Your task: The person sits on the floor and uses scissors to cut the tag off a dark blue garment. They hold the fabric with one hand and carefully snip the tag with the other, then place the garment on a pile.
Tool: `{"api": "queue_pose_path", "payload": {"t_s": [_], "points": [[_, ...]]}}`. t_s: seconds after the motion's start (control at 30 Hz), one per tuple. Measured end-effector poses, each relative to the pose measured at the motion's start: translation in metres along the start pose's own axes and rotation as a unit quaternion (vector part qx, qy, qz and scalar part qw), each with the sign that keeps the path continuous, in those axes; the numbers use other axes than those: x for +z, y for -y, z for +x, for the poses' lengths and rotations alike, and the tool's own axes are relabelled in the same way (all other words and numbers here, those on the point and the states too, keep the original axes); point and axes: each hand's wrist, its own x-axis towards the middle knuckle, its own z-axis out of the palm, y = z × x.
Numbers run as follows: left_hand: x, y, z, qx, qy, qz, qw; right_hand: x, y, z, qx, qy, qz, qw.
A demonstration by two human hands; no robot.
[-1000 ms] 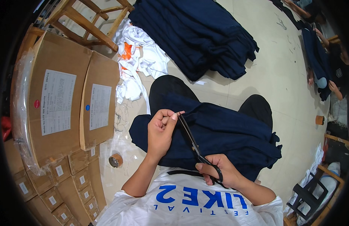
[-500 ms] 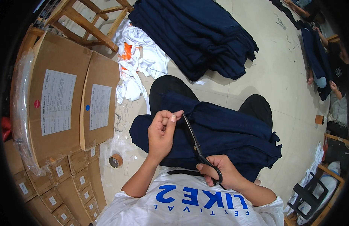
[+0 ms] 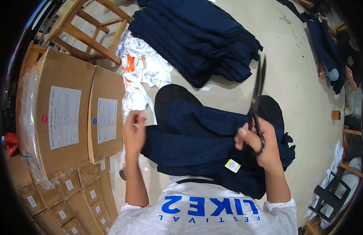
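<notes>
Cardboard boxes (image 3: 84, 117): contents hidden to me | scissors (image 3: 256, 98): over navy cloth (image 3: 201, 133), right part; long axis and tips pointed forward | right hand (image 3: 264, 141) grasped them; left hand (image 3: 134, 131) curled, holding I could not tell

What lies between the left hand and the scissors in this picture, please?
In the head view, mostly dark blue cloth lies between the left hand and the scissors; a black trouser knee shows nearer the hand.
</notes>
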Motion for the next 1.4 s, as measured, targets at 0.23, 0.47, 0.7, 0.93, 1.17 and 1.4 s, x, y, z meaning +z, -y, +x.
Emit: {"api": "queue_pose_path", "payload": {"t_s": [0.23, 0.47, 0.7, 0.93, 1.17, 1.4], "points": [[0.063, -0.064, -0.002, 0.113, 0.064, 0.146, 0.981, 0.0, -0.04, 0.076, -0.092, 0.007, -0.206, 0.974], [0.053, -0.057, -0.037, 0.036, 0.06, -0.079, 0.994, 0.037, -0.072, 0.098, -0.073, 0.022, -0.205, 0.976], [0.045, -0.046, -0.052, -0.027, 0.132, -0.304, 0.943, 0.053, -0.056, 0.087, -0.102, 0.061, -0.25, 0.961], [0.034, -0.064, -0.065, -0.088, 0.168, -0.332, 0.924, 0.079, -0.064, 0.077, -0.075, 0.114, -0.212, 0.968], [0.052, -0.076, -0.072, -0.081, 0.124, -0.253, 0.956, 0.082, -0.077, 0.077, -0.043, 0.121, -0.129, 0.983], [0.043, -0.053, -0.068, -0.052, 0.047, -0.241, 0.968, 0.078, -0.075, 0.083, -0.055, 0.09, -0.118, 0.987]]}}
